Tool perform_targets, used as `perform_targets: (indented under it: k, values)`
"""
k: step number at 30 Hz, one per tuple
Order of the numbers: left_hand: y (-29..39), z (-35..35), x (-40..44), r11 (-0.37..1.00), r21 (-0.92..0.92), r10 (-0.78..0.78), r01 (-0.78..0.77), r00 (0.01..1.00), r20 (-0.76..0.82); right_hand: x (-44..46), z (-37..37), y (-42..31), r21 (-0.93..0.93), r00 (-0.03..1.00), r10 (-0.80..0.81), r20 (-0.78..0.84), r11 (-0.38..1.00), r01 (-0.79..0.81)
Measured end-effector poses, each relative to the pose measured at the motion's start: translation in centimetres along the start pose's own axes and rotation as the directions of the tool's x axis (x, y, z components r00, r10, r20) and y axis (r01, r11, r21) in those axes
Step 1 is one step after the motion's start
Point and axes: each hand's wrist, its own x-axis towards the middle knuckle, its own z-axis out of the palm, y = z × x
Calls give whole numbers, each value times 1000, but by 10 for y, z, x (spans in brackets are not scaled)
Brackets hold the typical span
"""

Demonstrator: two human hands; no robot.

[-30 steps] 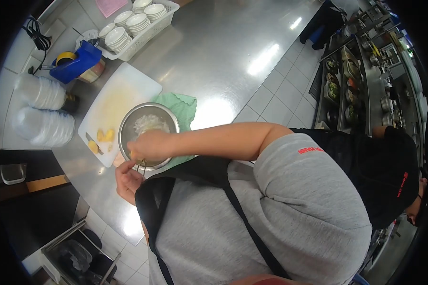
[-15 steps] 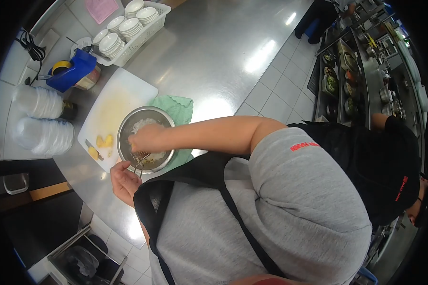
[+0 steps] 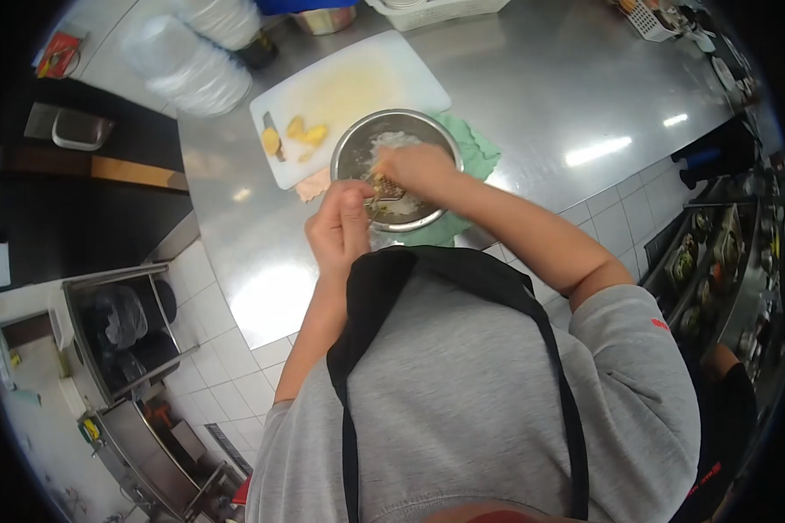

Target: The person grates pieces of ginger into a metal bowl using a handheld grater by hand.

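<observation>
A steel mixing bowl (image 3: 337, 159) holds white shreds (image 3: 398, 139) and some yellowish bits. Inside it, a small metal grater (image 3: 388, 188) is tilted over the contents. My left hand (image 3: 340, 223) is closed on the grater's handle at the bowl's near left rim. Over the bowl, my right hand (image 3: 420, 173) has its fingers bunched against the grater; what they grip is mostly hidden. Peeled yellow pieces (image 3: 307, 133), looking like ginger, lie on the white cutting board (image 3: 366, 78) beyond the bowl's left side.
A green cloth (image 3: 475, 150) lies partly under the bowl on the steel table (image 3: 532, 96). Stacked plastic tubs (image 3: 187, 70) stand at the back left, a white basket (image 3: 436, 12) at the back. A co-worker (image 3: 728, 418) in black is close on my right.
The view has turned and shifted, so the bowl and board appear farther right and higher. Both hands stay at the bowl, with the grater still in the left.
</observation>
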Motion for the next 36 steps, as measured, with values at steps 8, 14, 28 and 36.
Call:
perform_targets:
  k: [8,14,28,36]
  values:
    - [-9,-2,0,997,2,82,-82,996,26,4,3,-4,-58,995,18,103,998,-12]
    - [3,-7,5,995,-88,52,-54,998,-32,8,2,6,-99,984,111,137,990,-98]
    - [9,-14,2,990,-134,-46,48,999,14,9,2,37,500,983,108,151,849,-170]
    - [9,-12,2,992,-123,-37,37,999,5,1,-2,32,96,994,-92,60,992,86]
